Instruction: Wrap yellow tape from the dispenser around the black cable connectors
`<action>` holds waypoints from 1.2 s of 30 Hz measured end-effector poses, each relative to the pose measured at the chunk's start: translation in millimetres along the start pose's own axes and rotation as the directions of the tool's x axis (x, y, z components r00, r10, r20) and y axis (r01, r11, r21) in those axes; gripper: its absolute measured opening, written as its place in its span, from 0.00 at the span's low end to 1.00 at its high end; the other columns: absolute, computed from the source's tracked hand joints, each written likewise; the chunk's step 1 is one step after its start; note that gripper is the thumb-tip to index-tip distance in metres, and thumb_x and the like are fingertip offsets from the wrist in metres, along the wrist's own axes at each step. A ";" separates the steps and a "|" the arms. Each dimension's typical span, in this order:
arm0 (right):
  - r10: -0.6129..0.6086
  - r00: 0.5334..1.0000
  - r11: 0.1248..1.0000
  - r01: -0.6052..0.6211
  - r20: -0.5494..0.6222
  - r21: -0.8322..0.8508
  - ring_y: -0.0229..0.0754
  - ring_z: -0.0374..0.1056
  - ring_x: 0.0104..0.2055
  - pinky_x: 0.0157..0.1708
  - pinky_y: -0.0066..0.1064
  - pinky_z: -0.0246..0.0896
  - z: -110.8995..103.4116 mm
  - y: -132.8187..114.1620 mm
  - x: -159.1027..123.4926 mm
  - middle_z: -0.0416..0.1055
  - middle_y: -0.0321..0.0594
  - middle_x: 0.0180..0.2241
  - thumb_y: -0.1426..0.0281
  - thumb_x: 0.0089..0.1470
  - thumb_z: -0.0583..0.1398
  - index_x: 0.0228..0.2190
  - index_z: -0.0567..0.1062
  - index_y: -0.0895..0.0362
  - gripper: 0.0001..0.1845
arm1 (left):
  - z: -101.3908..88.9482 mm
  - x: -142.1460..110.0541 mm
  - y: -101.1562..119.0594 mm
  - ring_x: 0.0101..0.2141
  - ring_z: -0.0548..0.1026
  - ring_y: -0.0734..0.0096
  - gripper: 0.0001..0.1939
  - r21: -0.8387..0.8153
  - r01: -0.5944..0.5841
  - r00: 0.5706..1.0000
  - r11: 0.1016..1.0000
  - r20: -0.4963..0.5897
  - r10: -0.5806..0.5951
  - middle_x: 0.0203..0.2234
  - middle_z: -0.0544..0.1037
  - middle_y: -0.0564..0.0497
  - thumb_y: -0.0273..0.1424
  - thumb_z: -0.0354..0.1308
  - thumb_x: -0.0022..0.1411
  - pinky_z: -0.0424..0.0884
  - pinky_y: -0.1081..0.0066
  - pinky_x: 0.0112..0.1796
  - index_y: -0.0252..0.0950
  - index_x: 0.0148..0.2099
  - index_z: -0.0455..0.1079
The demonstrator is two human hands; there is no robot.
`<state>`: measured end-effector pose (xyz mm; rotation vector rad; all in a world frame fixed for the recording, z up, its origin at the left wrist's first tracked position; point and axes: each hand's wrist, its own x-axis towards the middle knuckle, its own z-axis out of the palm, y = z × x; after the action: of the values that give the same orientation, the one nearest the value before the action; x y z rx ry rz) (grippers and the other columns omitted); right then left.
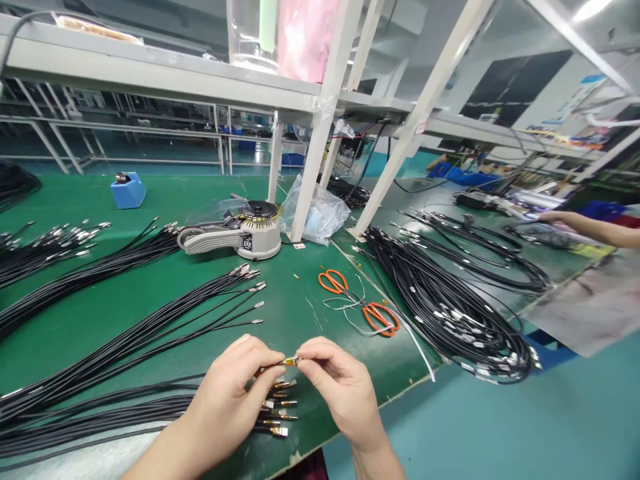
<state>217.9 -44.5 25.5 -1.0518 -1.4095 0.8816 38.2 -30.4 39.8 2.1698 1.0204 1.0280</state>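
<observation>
My left hand [227, 393] pinches a cable [289, 362] close to its end, where an amber tape-like wrap shows. Finger and thumb of my right hand [343, 390] close on the metal tip of the same cable, so most of the tip is hidden. Below my left wrist lies a bundle of black cables [150, 407]; several of their ends, with amber wraps and metal connectors [280, 431], stick out between my hands. Farther up the green table [295, 313], another bundle of black cables [190, 307] lies with silver connectors toward the middle.
Two orange-handled scissors [381, 319] lie beyond my right hand. A round grey tape dispenser [257, 233], a blue holder [129, 191] and a plastic bag [320, 213] stand behind. Coiled black cables [425, 287] fill the right side, near another person's arm [595, 229]. Shelf posts [320, 133] rise from the table.
</observation>
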 end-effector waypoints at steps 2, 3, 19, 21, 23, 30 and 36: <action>0.000 1.000 1.000 0.001 0.006 -0.022 0.42 0.70 0.33 0.35 0.33 0.67 0.4 0.2 0.3 0.74 0.39 0.29 0.71 0.51 0.62 0.30 0.79 0.54 0.04 | -0.8 1.0 2.8 0.30 0.69 0.71 0.07 -0.037 0.089 0.995 0.995 0.045 -0.087 0.27 0.73 0.52 0.32 0.52 0.63 0.65 0.73 0.32 0.39 0.40 0.70; -0.001 1.000 1.000 0.002 0.013 -0.031 0.42 0.70 0.33 0.35 0.33 0.67 0.5 -0.1 0.5 0.74 0.39 0.29 0.71 0.51 0.62 0.30 0.79 0.54 0.04 | -1.0 1.6 4.5 0.30 0.70 0.71 0.08 -0.062 0.135 0.989 0.989 0.076 -0.131 0.28 0.73 0.51 0.33 0.52 0.63 0.65 0.73 0.33 0.39 0.41 0.70; 0.207 0.978 0.978 -0.207 0.009 -0.014 0.40 0.69 0.30 0.32 0.30 0.65 10.2 -4.7 1.6 0.74 0.37 0.27 0.69 0.49 0.62 0.28 0.77 0.57 0.04 | 8.0 6.2 3.0 0.28 0.70 0.70 0.14 -0.120 0.267 0.960 0.956 0.120 -0.253 0.23 0.73 0.51 0.33 0.49 0.63 0.63 0.73 0.31 0.38 0.29 0.73; 0.298 0.954 0.954 -0.298 -0.009 0.037 0.39 0.67 0.27 0.30 0.29 0.63 11.5 -5.5 4.4 0.72 0.36 0.23 0.66 0.48 0.63 0.24 0.76 0.58 0.07 | 8.4 6.7 0.4 0.29 0.71 0.70 0.13 -0.097 0.280 0.955 0.955 0.134 -0.266 0.26 0.75 0.52 0.33 0.49 0.64 0.64 0.73 0.32 0.40 0.33 0.74; 0.383 0.923 0.920 -0.379 -0.025 0.105 0.36 0.64 0.25 0.28 0.27 0.61 13.2 -6.5 7.0 0.70 0.33 0.20 0.65 0.46 0.63 0.22 0.75 0.58 0.09 | 9.4 6.5 -2.2 0.30 0.71 0.70 0.13 -0.061 0.257 0.960 0.964 0.129 -0.248 0.27 0.75 0.52 0.34 0.48 0.64 0.64 0.73 0.33 0.42 0.37 0.75; 0.471 0.880 0.873 -0.453 -0.069 0.183 0.34 0.57 0.22 0.25 0.26 0.54 20.8 -6.3 10.4 0.63 0.29 0.16 0.68 0.44 0.63 0.17 0.70 0.58 0.10 | 12.8 4.7 -6.8 0.26 0.67 0.69 0.18 0.251 0.056 0.990 0.966 0.115 -0.087 0.22 0.70 0.50 0.31 0.42 0.67 0.62 0.70 0.29 0.36 0.31 0.70; 0.477 0.876 0.865 -0.455 -0.067 0.213 0.34 0.57 0.22 0.26 0.27 0.53 22.2 1.6 10.9 0.63 0.29 0.17 0.66 0.45 0.62 0.19 0.70 0.59 0.10 | 18.4 1.3 -13.5 0.33 0.71 0.65 0.14 0.329 0.017 0.996 0.944 0.074 -0.044 0.31 0.75 0.46 0.31 0.45 0.67 0.65 0.68 0.36 0.33 0.48 0.67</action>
<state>196.1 -32.6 25.3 -1.2988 -0.9559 1.2561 48.2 -24.1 20.2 2.4278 1.2570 0.7932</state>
